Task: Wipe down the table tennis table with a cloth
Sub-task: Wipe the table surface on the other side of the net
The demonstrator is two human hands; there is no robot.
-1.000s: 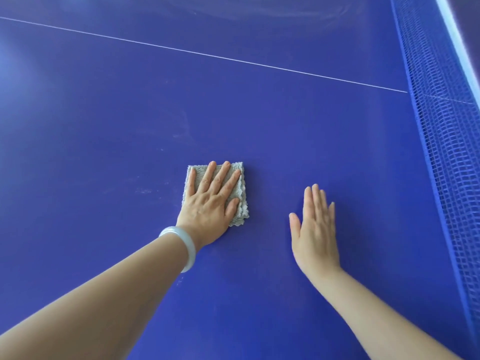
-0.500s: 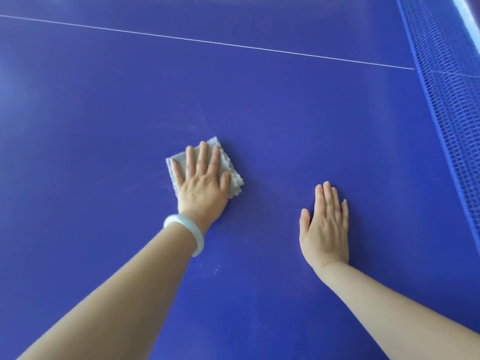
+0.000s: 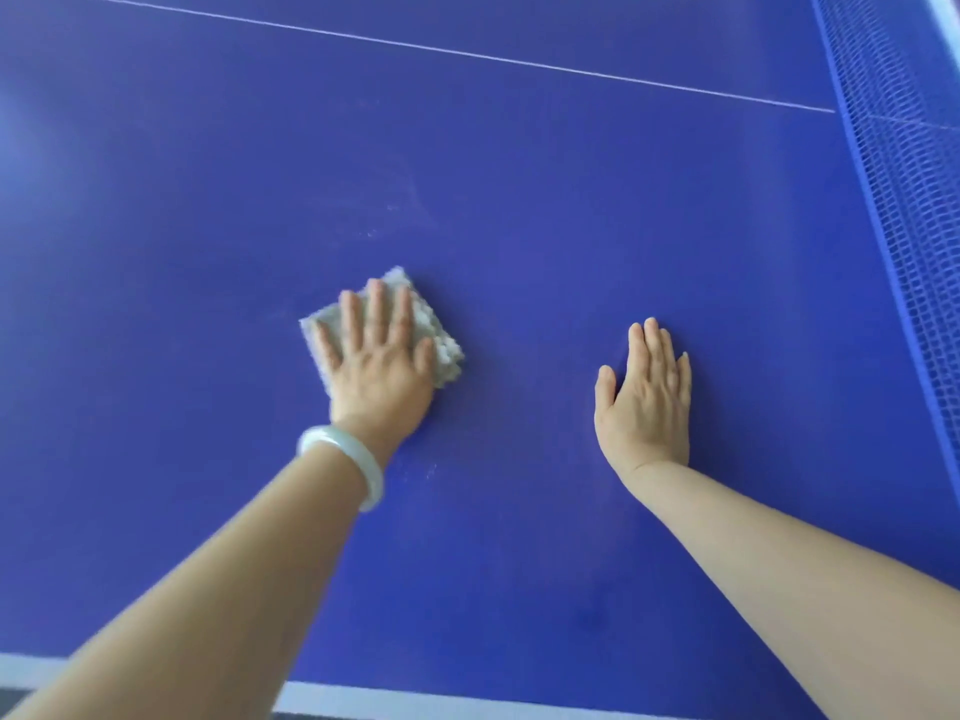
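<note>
The blue table tennis table (image 3: pixel 545 226) fills the view. A folded grey cloth (image 3: pixel 445 350) lies flat on it left of centre. My left hand (image 3: pixel 379 366), with a pale bangle on the wrist, presses on the cloth with straight, spread fingers and covers most of it. My right hand (image 3: pixel 647 392) lies flat on the bare table surface to the right, fingers straight and together, holding nothing.
The blue net (image 3: pixel 904 210) runs down the right side. A thin white centre line (image 3: pixel 467 52) crosses the table at the top. The table's white near edge line (image 3: pixel 363 698) shows at the bottom. Faint dusty smears (image 3: pixel 384 220) mark the surface beyond the cloth.
My left hand has slid the cloth left and away while turning it, then a little back toward me. My right hand has stayed flat in place. The view has tilted down, showing the near edge.
</note>
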